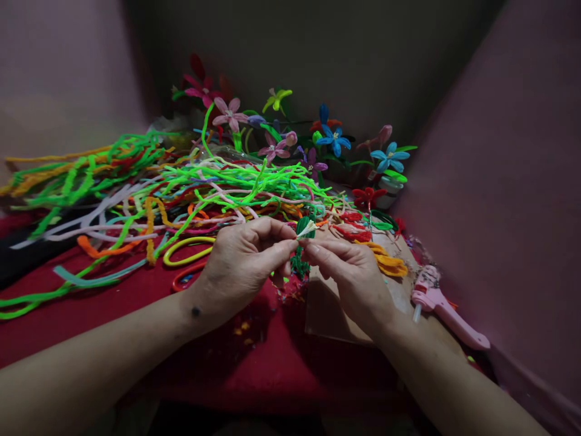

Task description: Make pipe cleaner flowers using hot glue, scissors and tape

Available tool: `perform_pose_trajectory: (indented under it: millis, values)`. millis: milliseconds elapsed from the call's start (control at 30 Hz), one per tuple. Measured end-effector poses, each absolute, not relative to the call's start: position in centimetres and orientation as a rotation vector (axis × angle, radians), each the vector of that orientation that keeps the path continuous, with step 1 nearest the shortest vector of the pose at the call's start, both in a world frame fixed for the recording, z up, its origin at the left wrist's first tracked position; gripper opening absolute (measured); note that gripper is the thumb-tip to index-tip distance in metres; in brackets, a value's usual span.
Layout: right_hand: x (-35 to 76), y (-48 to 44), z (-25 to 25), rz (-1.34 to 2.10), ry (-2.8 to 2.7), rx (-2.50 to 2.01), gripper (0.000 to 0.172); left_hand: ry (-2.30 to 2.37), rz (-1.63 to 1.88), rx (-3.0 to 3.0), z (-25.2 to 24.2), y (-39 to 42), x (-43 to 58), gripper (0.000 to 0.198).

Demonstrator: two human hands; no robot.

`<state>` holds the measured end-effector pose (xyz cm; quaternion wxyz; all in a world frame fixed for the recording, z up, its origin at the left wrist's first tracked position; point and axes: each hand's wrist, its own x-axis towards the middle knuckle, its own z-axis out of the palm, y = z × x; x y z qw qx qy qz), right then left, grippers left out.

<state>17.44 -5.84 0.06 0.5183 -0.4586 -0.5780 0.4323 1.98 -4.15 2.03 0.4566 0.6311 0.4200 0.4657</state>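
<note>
A small bundle of white, pale-yellow-tipped flower stamens (pixel 307 229) stands up between my two hands, above the middle of the table. My left hand (pixel 247 257) pinches its base between thumb and forefinger, with the other fingers curled under. From the other side, the thumb and forefinger of my right hand (pixel 351 272) close on the same spot, fingertips meeting those of the left. Dark green fuzzy stem loops (pixel 299 264) lie just behind the fingertips, partly covered by them.
Bright green pipe cleaners (pixel 272 181) are heaped behind my hands with other colours. Finished flowers, one pink (pixel 230 114), one blue (pixel 336 142), stand at the back. A yellow loop handle (pixel 170 253) lies left. Cardboard (pixel 327 309) and a pink glue gun (pixel 447 309) are right, on red cloth (pixel 136 339).
</note>
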Motion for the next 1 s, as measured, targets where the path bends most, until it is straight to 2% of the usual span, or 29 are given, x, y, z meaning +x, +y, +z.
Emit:
perform_pose_trajectory:
  millis: [100,167,300,400,633,833,1000]
  values:
    - [17.2,-5.9,-0.1,1.222,-1.209,-1.023,0.008,1.045,1.149,1.559,2.1,-4.2,2.0,0.003]
    - [17.1,-5.9,-0.1,1.31,-1.086,-1.007,0.014,1.052,1.144,1.551,2.2,-4.2,1.9,0.002]
    - [17.1,-5.8,-0.2,1.256,-1.063,-1.009,0.005,1.025,1.09,1.48,2.2,-4.0,1.8,0.003]
    - [17.0,-5.6,-0.4,1.205,-1.064,-1.024,0.009,0.93,0.979,1.312,1.9,-3.7,1.8,0.006]
    - [16.5,-5.3,-1.1,1.357,-1.001,-0.889,0.003,0.563,0.703,0.973,0.5,-2.4,1.5,0.018]
    - [17.0,-5.0,-1.5,1.46,-1.005,-0.905,0.014,0.473,0.681,0.775,0.1,-2.2,1.2,0.009]
    - [17.5,-5.1,-1.8,1.432,-1.084,-0.868,0.007,0.431,0.537,0.867,0.1,-2.4,1.0,0.01]
